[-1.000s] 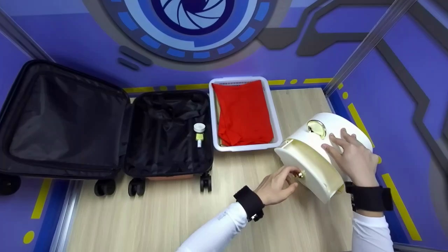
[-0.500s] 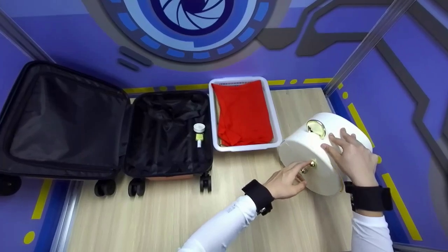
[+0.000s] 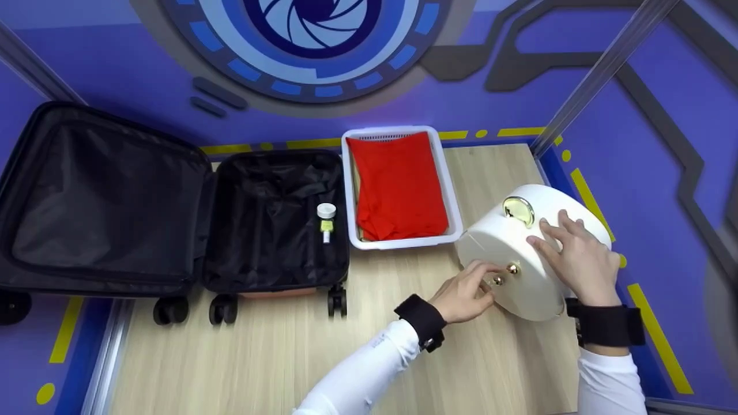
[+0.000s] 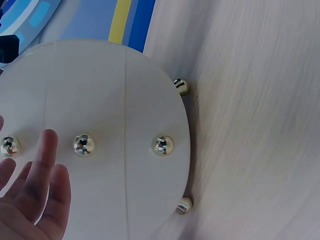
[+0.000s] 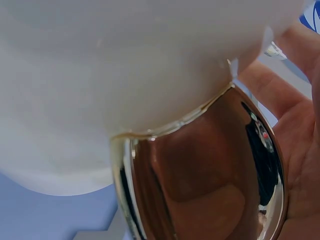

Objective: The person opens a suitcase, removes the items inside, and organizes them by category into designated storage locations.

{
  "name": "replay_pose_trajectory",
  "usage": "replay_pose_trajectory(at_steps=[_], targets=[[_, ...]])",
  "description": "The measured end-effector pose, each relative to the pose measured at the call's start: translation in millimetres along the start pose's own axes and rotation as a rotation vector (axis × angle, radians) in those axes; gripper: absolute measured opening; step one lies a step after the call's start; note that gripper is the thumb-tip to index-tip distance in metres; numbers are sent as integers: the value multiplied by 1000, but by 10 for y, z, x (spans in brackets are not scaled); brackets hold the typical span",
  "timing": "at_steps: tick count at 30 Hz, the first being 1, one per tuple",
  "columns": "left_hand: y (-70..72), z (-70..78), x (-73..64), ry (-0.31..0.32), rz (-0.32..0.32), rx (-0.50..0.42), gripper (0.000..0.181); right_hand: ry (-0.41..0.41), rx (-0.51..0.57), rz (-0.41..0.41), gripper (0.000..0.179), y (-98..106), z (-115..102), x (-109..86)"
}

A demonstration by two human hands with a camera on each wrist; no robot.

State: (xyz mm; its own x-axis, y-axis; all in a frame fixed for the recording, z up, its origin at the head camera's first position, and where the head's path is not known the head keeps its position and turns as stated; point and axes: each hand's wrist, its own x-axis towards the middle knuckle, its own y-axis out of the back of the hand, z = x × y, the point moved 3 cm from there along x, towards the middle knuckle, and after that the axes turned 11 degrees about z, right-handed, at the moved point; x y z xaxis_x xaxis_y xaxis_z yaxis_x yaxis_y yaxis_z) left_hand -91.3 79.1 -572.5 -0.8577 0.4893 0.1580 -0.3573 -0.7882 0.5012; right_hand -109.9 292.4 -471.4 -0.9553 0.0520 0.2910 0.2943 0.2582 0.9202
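A white rounded storage box with drawers stands at the right of the table. Gold knobs dot its front; one knob shows just past the fingertips of my left hand. In the left wrist view, the left fingers are extended near the middle knob without gripping it; whether they touch the front is unclear. The drawer front lies flush with the box. My right hand rests spread on the box's top, beside a gold fitting. A shiny gold surface fills much of the right wrist view.
A black suitcase lies open at the left, with a small bottle with a white cap in it. Between suitcase and box, at the back, stands a white basket with red cloth. Blue-purple walls border the table.
The drawer that stood pulled out has gone back into the box, pushed by my left hand. That hand has since drawn back slightly from the knobs. My right hand stays on top.
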Motion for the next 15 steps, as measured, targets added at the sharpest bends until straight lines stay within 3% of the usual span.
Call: replay_pose_trajectory(at_steps=[10,15], targets=[[-163,-212,57,208,38,-7,33,-7,11,-11,58,-6,-17,4],[-269,-267,106,320,62,-72,25,-12,3,-20,58,6,-18,3]])
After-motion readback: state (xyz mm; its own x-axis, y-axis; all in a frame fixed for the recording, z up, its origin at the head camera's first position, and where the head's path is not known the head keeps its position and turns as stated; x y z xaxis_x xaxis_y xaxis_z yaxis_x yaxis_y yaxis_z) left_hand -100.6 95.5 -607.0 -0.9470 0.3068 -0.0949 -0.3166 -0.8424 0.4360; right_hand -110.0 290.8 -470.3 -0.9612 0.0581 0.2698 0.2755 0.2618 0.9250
